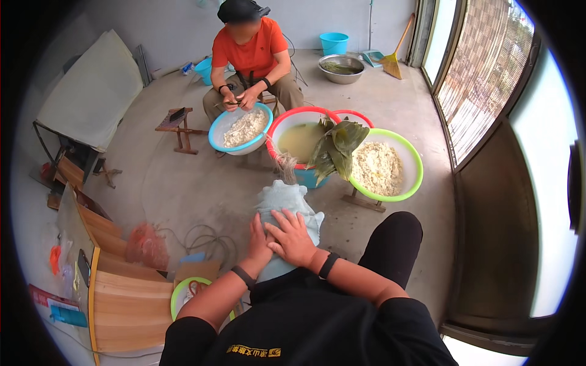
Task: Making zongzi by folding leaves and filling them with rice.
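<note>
A pale blue-green cloth (284,196) lies over my leg. My left hand (259,242) rests at the cloth's left side, its fingers pointing away from me. My right hand (293,238) lies flat on the cloth with fingers spread, its edge overlapping my left hand. Beyond the cloth stands a red-rimmed basin (306,110) with cloudy liquid. Long green leaves (341,144) droop over its right side, and a bundle of thin strings (284,162) hangs at its front left. To the right, a green-rimmed basin (417,169) holds whitish grains (377,169).
Opposite sits a person in a red shirt (252,45), both hands on a leaf above a blue-rimmed basin (219,142) of grains. A wooden folding stool (181,130) stands left of them. Behind are a metal basin (341,77) and a broom (392,64). A cable (210,238) lies on the floor.
</note>
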The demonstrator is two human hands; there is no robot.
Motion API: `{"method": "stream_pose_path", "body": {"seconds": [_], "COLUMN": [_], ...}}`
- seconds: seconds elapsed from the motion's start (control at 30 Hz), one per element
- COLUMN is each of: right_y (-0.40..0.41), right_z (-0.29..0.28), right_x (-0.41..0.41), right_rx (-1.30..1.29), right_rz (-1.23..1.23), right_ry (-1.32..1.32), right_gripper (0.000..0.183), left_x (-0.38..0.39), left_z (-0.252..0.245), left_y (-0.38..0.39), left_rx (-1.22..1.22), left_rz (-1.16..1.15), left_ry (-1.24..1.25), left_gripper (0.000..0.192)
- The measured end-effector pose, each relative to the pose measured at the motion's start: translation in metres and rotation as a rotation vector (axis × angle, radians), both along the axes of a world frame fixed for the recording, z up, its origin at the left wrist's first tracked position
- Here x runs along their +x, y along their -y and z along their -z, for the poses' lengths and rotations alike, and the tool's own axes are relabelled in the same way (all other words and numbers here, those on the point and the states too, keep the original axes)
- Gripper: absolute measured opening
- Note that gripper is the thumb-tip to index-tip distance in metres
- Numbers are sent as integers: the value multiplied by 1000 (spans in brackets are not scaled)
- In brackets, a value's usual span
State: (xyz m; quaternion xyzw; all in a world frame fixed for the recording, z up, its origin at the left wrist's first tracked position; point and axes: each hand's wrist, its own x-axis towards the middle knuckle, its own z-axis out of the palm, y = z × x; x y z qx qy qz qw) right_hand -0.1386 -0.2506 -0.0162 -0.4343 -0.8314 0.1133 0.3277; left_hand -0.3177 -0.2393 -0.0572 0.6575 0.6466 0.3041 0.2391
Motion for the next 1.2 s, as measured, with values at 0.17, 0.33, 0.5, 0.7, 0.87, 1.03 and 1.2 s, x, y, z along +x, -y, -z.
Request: {"method": "stream_pose_path", "body": {"seconds": [0.17, 0.33, 0.5, 0.7, 0.87, 1.03, 1.2], "right_y": [-4, -14, -23, -34, -38, -41, -41], "right_z": [36, 61, 75, 91, 99, 105, 112], "right_x": [13, 28, 38, 44, 48, 53, 57], "right_rx": [-7, 6, 104, 180, 198, 213, 226], "right_rz": [-47, -64, -87, -167, -188, -195, -183], "right_ry": [-64, -126, -117, -154, -153, -163, -173], "right_gripper": [63, 70, 71, 69, 68, 65, 64], "left_x": [12, 28, 32, 31, 32, 37, 41], "left_z": [2, -6, -9, -15, -15, -17, -20], "left_y": [0, -5, -8, -9, -9, -9, -9], "left_rx": [3, 54, 74, 90, 95, 72, 83], "left_rz": [19, 35, 67, 85, 92, 99, 116], "left_ry": [-39, -76, -108, -128, -173, -166, -164], "left_gripper": [76, 75, 77, 79, 80, 81, 81]}}
